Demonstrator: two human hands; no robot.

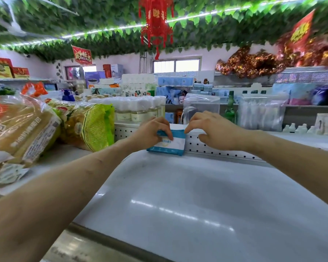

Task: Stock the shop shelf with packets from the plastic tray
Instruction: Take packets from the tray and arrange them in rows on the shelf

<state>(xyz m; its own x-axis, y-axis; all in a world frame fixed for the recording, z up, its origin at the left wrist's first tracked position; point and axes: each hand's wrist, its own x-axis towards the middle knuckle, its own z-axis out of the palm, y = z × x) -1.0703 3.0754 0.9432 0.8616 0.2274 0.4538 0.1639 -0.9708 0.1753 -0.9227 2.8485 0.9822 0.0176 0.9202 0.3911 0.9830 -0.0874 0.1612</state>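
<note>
As the packet [170,145] stood upright against the perforated rail [222,148]: stocking had only just begun, by my reading!
Packet: blue and white, stood on its long edge at mid-frame, its back touching the rail.
Left hand [150,132]: fingers curled over the packet's top left edge, gripping it.
Right hand [214,132]: one fingertip touched the top right corner; pinching or merely steadying, I could not tell.
Shelf [197,195]: its white board filled the lower right of the frame, and this was the only packet of its kind seen on it.
Plastic tray: nowhere in view, so the waiting stock could not be counted.
Neighbours: bread bags [17,129] at the left edge, a yellow-green bag [91,127] just right of them, neither touching the packet.
Done: one packet set in place, not yet let go.
Left: the release, then nearly the whole row, I judged.
</note>
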